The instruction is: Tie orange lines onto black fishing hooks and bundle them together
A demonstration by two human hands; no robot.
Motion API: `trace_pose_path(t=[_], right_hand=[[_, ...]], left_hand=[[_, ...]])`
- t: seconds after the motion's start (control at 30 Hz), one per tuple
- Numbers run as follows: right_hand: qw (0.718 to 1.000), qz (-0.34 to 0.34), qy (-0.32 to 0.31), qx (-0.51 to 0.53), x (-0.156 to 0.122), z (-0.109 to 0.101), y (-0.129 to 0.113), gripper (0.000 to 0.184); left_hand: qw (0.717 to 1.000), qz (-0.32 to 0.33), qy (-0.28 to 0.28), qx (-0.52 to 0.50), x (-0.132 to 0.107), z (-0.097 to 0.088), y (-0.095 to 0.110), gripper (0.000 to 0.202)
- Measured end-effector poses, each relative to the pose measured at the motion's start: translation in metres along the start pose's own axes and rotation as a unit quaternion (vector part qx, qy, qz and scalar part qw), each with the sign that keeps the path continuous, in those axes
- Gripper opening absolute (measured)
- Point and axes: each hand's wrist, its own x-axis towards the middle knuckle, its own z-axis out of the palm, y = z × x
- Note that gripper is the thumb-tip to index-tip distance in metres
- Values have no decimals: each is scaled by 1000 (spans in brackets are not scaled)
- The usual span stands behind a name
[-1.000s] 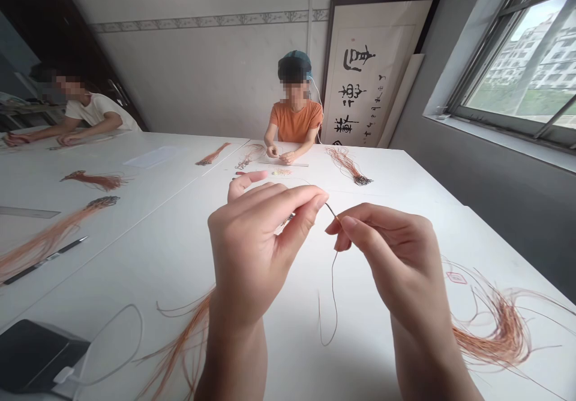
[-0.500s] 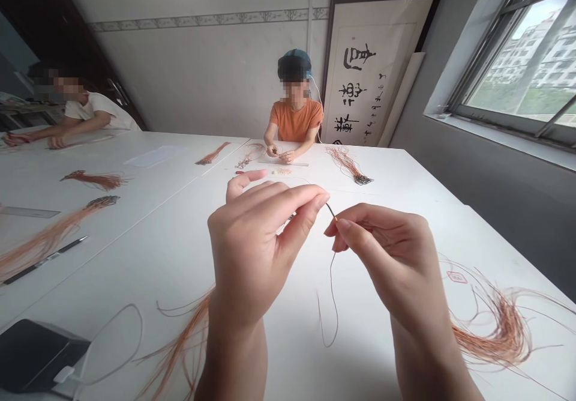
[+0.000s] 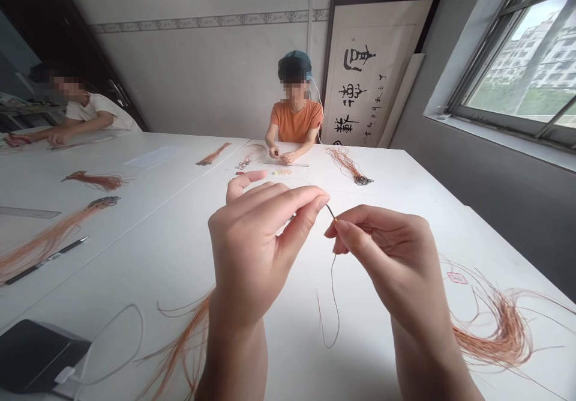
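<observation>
My left hand (image 3: 261, 239) pinches the upper end of a short dark piece on a thin wire (image 3: 330, 211) between thumb and forefinger. At the lower end of that dark piece, my right hand (image 3: 382, 239) is closed in a pinch, with a small orange-gold bit showing at its fingertips. Below the right fingers the thin wire hangs in a loop over the white table (image 3: 360, 353). A bundle of copper-coloured wires (image 3: 504, 329) lies to the right of my right forearm. Another copper-coloured bundle (image 3: 184, 335) is partly hidden behind my left forearm.
At the left lie a black pen (image 3: 47, 260), a ruler (image 3: 29, 212) and more wire bundles (image 3: 96, 179). A black box with a white cable (image 3: 40, 353) sits at the near left corner. Across the table a person in orange (image 3: 296, 119) works; another person (image 3: 96, 113) leans at far left.
My hands and the wire between them look nearly still. The hands of the person across the table have shifted slightly.
</observation>
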Motion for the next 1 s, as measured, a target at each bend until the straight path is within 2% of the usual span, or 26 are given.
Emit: trace_pose_path(t=[1.0], right_hand=[[1000,4,1,2,1,2,-2,23]], left_hand=[[1000,12,23,-4,2,3,0,13]])
